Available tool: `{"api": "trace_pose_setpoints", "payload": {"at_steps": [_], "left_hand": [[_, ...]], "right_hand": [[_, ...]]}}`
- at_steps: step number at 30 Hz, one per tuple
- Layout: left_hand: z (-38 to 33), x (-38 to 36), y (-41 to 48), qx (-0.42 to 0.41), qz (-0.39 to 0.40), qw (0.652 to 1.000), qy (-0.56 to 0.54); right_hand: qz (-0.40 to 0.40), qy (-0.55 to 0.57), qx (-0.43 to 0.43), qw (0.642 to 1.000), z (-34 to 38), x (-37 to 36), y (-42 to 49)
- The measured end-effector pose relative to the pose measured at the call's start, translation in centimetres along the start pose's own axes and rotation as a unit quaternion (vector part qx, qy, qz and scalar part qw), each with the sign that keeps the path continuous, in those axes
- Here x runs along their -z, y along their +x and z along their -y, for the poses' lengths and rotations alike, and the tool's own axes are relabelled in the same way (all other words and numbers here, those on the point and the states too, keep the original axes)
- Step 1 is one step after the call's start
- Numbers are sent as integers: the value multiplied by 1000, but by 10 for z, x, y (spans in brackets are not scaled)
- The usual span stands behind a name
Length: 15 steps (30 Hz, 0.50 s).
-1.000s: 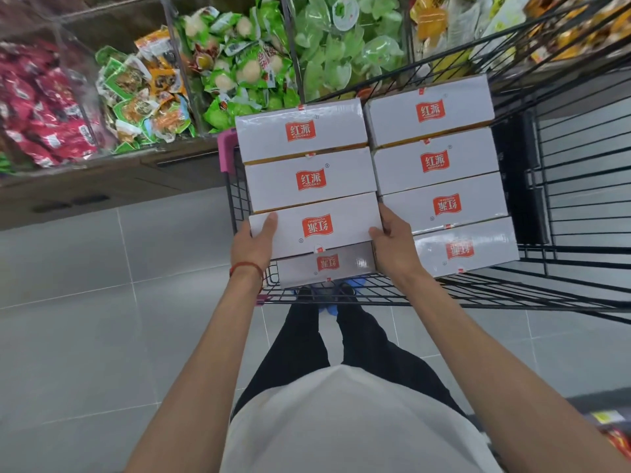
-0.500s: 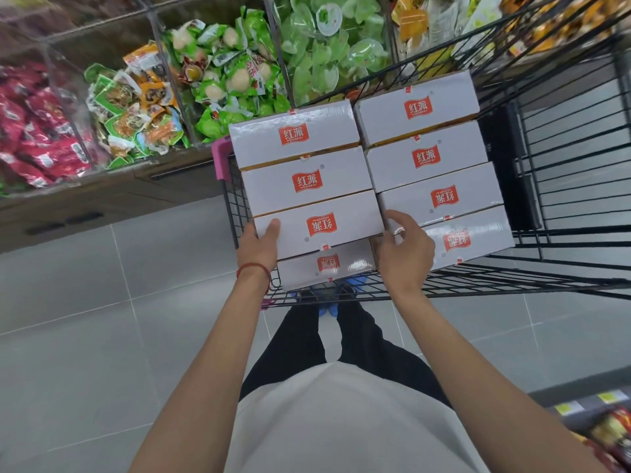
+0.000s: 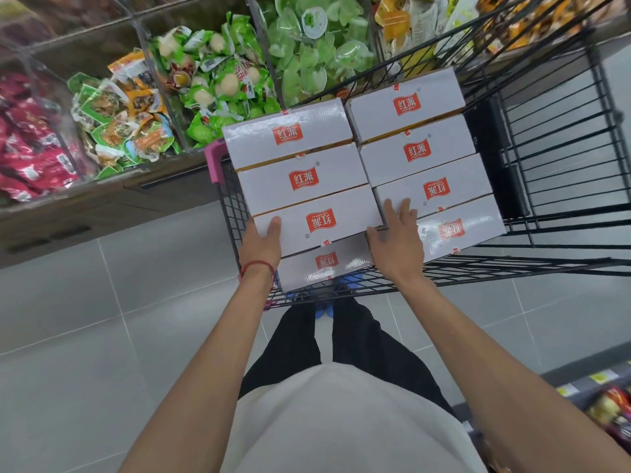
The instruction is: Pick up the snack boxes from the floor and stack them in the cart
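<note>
Left hand (image 3: 261, 240) grasping box (image 3: 317, 221) corner; right hand (image 3: 397, 235) released, flat. Square box flush over stack in cart (image 3: 546, 186).

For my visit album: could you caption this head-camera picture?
Both hands, left hand and right hand, steady white snack boxes stacked in a black wire cart.

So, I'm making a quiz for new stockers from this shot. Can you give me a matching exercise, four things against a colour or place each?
Things:
1. cart corner bumper
2. wrist string
3. left hand
4. right hand

Descriptions:
A. red
B. pink
C. in the gap between the two stacks of boxes
D. on the left end of the third box down in the left stack

Pairs: 1-B, 2-A, 3-D, 4-C
</note>
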<state>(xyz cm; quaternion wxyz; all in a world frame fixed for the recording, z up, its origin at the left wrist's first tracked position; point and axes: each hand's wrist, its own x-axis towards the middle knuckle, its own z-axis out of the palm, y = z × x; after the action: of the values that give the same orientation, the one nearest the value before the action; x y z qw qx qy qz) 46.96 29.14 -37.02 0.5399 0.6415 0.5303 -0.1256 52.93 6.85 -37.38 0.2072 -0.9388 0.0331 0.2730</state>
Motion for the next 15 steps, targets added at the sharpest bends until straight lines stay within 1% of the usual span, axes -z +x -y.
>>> {"api": "trace_pose_setpoints", "payload": {"at_steps": [3,6,8,10,13,15], "left_hand": [[2,7,-2,-8,20,1000,-4],[2,15,-12,-11,59,998,1],[3,18,-24,-27,69,997,1],[7,18,-39,-42,53,998,-9],[16,15,-66,-52,10,998,-35],[23,12,-85,-53,-23,997,-60]], "right_hand": [[17,-5,14,1000,-2,0,-2],[36,-17,32,999,-5,3,-4],[47,-7,48,998,-6,8,-7],[59,0,67,996,-7,11,-11],[92,6,112,989,-11,16,-18],[109,31,140,984,-11,20,-26]]}}
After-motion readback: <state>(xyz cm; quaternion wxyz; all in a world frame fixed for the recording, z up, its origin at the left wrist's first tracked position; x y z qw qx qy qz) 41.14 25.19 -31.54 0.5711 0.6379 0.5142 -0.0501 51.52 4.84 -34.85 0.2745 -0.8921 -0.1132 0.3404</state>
